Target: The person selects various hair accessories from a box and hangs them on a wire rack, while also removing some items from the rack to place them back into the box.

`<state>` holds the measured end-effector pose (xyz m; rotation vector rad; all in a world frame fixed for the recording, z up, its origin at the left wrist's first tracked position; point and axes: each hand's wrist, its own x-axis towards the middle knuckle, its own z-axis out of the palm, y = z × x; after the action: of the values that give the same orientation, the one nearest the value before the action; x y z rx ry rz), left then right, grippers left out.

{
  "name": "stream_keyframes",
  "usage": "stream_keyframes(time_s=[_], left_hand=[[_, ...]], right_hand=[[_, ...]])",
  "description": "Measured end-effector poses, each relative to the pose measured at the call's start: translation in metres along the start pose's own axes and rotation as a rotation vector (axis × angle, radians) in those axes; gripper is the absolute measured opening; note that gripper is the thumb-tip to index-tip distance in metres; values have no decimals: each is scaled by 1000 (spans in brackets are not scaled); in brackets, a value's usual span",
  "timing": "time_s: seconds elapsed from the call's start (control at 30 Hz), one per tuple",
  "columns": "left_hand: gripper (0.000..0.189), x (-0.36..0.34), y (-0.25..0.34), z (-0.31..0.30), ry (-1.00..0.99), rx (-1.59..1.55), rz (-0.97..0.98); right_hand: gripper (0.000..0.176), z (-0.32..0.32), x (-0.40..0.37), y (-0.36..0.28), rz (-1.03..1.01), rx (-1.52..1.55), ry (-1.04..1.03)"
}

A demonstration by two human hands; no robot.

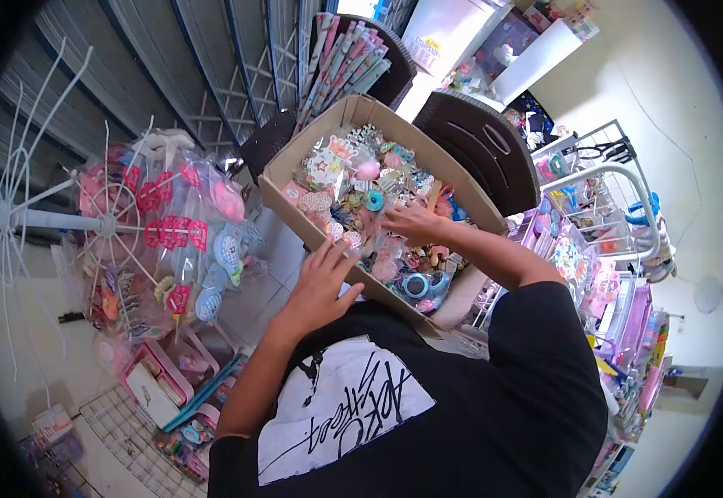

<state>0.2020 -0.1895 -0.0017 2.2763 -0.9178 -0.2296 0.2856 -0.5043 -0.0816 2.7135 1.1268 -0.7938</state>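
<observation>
A large cardboard box filled with small packaged trinkets stands in front of me. My left hand is open, its fingers spread over the box's near left edge and fingertips close to the pink packets. Inside the box, my right hand reaches down among the items with its fingers bent together. Whatever those fingers hold, if anything, is hidden. Near it lie a teal ring-shaped item and a pink fluffy ball. Toward the near right corner sits a blue round item.
Dark brown chairs stand behind the box. Rolled patterned paper leans at the back. At left, a rotating wire rack carries hanging packets. White wire shelving with goods lines the right. A pink basket is at lower left.
</observation>
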Motion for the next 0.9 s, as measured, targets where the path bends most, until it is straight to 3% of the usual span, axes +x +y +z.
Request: stream_keyframes(time_s=[0.03,0.07,0.2,0.3,0.37,0.43,0.53,0.63,0.7,0.77,0.83,0.9], left_hand=[[53,4,-5,12,-2,-12,-22],[57,8,-9,24,-63,17,-66],[61,5,-18,34,-126,4,-76],[62,6,-16,21,-185,-16,-104],[63,8,-16,22,-191,-33,-123],[63,9,-15,22,-195,-49,-136],[63,14,-8,22,-164,20,-125],[61,29,10,12,-1,-34,-173],[51,41,16,7,187,-253,-57],[43,39,9,9,181,-323,-83],[37,34,5,2,177,-392,-107],[31,19,13,-18,159,-951,-328]], right_hand=[[64,12,-6,3,-89,-137,94],[43,23,-10,5,-92,-59,232],[28,30,-13,11,-106,-35,417],[27,5,-16,8,-86,21,263],[29,1,-10,17,-125,58,289],[18,-26,-10,14,-71,176,-63],[15,-79,-14,-16,-136,316,-45],[18,-146,-26,-49,-271,523,-23],[21,-160,-28,-51,-373,646,22],[31,-168,-27,-37,-491,1042,122],[39,-144,-26,-5,-462,1140,158],[45,-103,-20,34,16,961,-187]])
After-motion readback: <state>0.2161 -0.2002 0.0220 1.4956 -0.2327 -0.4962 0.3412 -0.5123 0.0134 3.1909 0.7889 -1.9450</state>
